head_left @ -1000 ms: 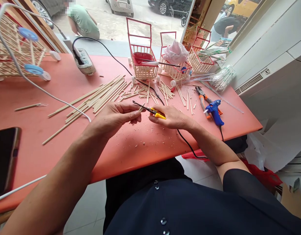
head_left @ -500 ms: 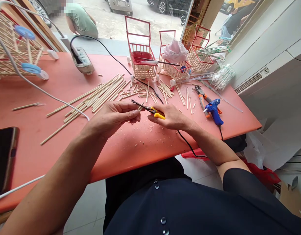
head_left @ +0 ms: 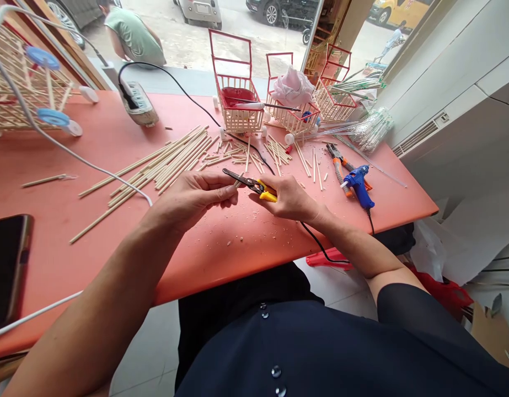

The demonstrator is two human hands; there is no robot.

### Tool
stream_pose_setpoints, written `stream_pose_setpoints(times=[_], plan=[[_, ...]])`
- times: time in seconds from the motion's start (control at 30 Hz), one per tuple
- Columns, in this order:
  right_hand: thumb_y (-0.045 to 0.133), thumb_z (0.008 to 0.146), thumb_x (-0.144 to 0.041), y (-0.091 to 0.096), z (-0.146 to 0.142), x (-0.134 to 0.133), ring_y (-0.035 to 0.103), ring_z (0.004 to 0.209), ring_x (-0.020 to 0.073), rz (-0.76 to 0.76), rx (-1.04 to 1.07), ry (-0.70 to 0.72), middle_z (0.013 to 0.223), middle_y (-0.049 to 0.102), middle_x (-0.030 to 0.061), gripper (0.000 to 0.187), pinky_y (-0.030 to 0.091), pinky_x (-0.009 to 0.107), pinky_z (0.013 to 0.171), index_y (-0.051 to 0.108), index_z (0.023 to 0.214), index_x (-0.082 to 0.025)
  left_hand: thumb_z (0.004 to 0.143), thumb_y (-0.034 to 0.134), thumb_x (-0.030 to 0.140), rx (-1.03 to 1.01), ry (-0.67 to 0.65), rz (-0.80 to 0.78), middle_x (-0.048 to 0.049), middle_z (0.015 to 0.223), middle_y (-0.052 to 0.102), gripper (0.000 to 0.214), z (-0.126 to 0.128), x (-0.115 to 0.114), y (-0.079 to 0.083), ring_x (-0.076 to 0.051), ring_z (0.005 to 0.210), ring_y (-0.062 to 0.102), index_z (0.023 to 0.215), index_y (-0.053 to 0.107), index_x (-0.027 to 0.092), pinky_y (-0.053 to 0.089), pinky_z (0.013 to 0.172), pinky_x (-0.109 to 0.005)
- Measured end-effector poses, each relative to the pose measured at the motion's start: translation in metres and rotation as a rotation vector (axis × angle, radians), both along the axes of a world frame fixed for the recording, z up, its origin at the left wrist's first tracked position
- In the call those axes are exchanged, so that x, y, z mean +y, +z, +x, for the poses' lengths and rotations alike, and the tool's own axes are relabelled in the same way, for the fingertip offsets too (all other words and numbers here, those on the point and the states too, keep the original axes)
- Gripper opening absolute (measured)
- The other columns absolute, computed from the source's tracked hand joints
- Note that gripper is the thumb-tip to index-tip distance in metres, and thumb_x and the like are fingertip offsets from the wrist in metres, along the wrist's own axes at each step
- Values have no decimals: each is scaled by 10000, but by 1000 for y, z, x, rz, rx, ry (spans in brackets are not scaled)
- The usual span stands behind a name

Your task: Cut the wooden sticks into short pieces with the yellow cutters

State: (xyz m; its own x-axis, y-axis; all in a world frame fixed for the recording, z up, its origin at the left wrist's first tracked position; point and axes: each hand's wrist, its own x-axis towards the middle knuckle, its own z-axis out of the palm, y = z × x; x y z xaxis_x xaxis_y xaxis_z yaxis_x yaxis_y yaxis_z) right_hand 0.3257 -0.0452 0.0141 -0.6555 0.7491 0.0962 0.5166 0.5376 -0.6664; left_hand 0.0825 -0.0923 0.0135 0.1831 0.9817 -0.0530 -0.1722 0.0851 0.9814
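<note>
Both hands are held together just above the near edge of the salmon-pink tabletop (head_left: 72, 220). A short pale wooden stick (head_left: 239, 181) is pinched between the thumb and fingertips of the left hand (head_left: 192, 198), while the right hand (head_left: 291, 199) is closed around the yellow handles of a small pair of black-bladed snips (head_left: 251, 184). The blades are seen slightly parted, with the stick's end lying at or between them; whether contact is made cannot be told.

Progress can be judged from what lies about. Three small red-framed carts with stick-lattice baskets (head_left: 237, 105) are stood at the far edge, seemingly assembled, and part of a larger stick-built cart (head_left: 26, 82) is seen at far left. A fan of long uncut sticks (head_left: 163, 162) and a scatter of short cut pieces (head_left: 254, 154) lie between, so much cutting appears left. A blue hot-glue gun (head_left: 357, 184) is laid beside orange-handled pliers (head_left: 339, 162) on the right. Wood crumbs are strewn under the hands.
</note>
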Motion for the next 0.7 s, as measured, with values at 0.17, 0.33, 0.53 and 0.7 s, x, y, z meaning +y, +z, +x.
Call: stream_pose_setpoints(times=[0.17, 0.33, 0.53, 0.7], plan=[[604, 1019, -656, 14, 0, 8, 514, 846, 184, -87, -102, 75, 882, 617, 19, 439, 334, 331, 800, 559, 945, -226, 589, 1162, 489, -14, -29, -23, -66, 644, 726, 482, -1, 2, 3, -126, 622, 620, 850, 938, 152, 499, 587, -243], [594, 1006, -758, 24, 2, 15, 575, 912, 211, -232, -157, 147, 973, 669, 48, 566, 375, 342, 833, 647, 1021, -196, 550, 1171, 445, -36, -26, -63, -56, 627, 717, 460, -1, 3, 3, -131, 612, 625, 822, 926, 166, 496, 572, -237], [573, 1000, -786, 22, 3, 13, 516, 858, 183, -220, -97, 152, 877, 586, 17, 587, 336, 345, 809, 596, 932, -203, 594, 1149, 439, -21, -49, -53, -71, 661, 736, 427, -1, 4, 2, -139, 625, 647, 770, 885, 153, 524, 577, -248], [582, 1003, -771, 17, 2, 11, 490, 819, 167, -166, -86, 111, 822, 546, -7, 571, 312, 338, 793, 573, 891, -211, 603, 1137, 428, -2, -33, -74, -86, 701, 783, 424, -3, 5, 0, -142, 614, 664, 844, 912, 160, 549, 579, -257]])
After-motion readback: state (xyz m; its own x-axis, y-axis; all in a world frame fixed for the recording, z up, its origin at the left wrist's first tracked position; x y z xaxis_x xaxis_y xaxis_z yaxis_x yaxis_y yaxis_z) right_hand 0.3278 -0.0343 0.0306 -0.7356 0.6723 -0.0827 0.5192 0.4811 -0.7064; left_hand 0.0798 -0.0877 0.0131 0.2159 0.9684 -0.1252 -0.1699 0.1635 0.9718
